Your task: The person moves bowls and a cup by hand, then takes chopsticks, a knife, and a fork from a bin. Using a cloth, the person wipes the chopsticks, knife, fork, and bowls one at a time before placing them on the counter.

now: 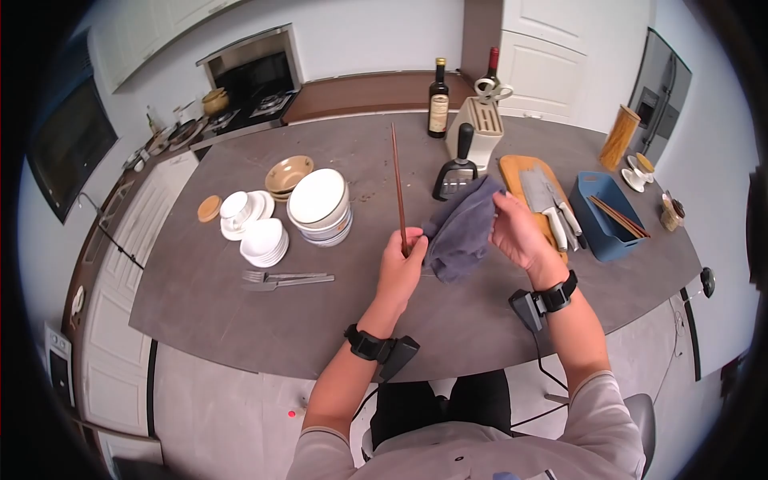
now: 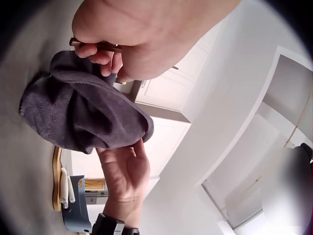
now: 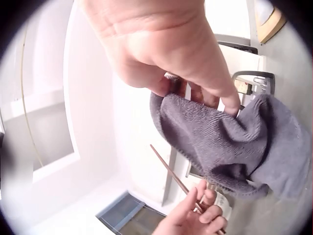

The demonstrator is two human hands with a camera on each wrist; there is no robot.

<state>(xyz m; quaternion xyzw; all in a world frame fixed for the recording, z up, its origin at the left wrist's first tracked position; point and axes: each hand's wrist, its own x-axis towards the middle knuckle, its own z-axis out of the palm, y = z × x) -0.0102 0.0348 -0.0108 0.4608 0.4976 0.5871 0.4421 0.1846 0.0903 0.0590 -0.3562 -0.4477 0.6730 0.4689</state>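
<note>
A long brown chopstick (image 1: 398, 176) points up and away from my left hand (image 1: 399, 270), which grips it near its lower end. That end pokes out beside the curled fingers in the left wrist view. My right hand (image 1: 522, 234) holds a grey-blue cloth (image 1: 462, 236) by its upper edge, thumb on one side and fingers on the other. Folds of the cloth hang over the table, its left edge right at my left fingertips. In the right wrist view, the chopstick (image 3: 168, 169) slants below the cloth (image 3: 210, 132).
Left on the table (image 1: 208, 312) are stacked white bowls (image 1: 318, 198), brown bowls (image 1: 289, 176), cups, saucers and cutlery (image 1: 288, 279). A knife block (image 1: 477, 132), bottles and a black-handled grater-like tool (image 1: 457, 178) stand behind. Knives lie on a board (image 1: 516, 170) beside a blue bin (image 1: 600, 232) with chopsticks.
</note>
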